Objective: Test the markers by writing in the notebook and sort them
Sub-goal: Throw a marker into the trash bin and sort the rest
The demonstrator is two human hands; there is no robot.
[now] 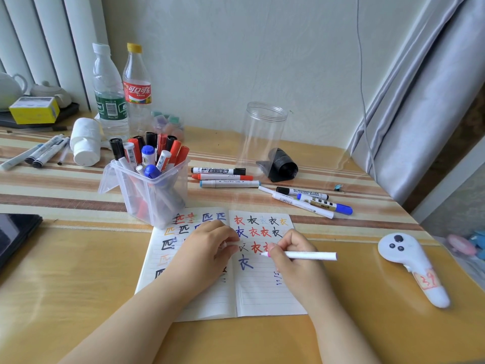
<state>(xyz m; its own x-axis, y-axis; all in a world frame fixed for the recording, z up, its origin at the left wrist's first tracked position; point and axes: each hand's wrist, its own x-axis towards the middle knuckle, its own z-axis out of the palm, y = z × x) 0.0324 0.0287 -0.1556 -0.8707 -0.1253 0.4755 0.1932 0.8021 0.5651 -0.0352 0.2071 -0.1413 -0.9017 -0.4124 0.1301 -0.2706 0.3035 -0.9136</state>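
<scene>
An open lined notebook point(262, 292) lies before me, covered with red, black, blue and orange characters. My right hand point(294, 254) grips a white marker point(312, 255) with a pink tip, its tip pointing left just over the right page. My left hand point(207, 248) rests on the notebook's middle and pinches a small white cap. A clear plastic bin point(153, 195) holds several red, black and blue markers. Loose markers lie behind the notebook: three in a row point(223, 177) and three more point(309, 202) to the right.
An empty clear jar point(262, 135) and a black roll point(282, 164) stand at the back. Two bottles point(123, 93), a tissue roll point(85, 141) and more pens point(39, 153) sit at left. A white controller point(412, 266) lies at right, a dark tablet point(13, 237) at the left edge.
</scene>
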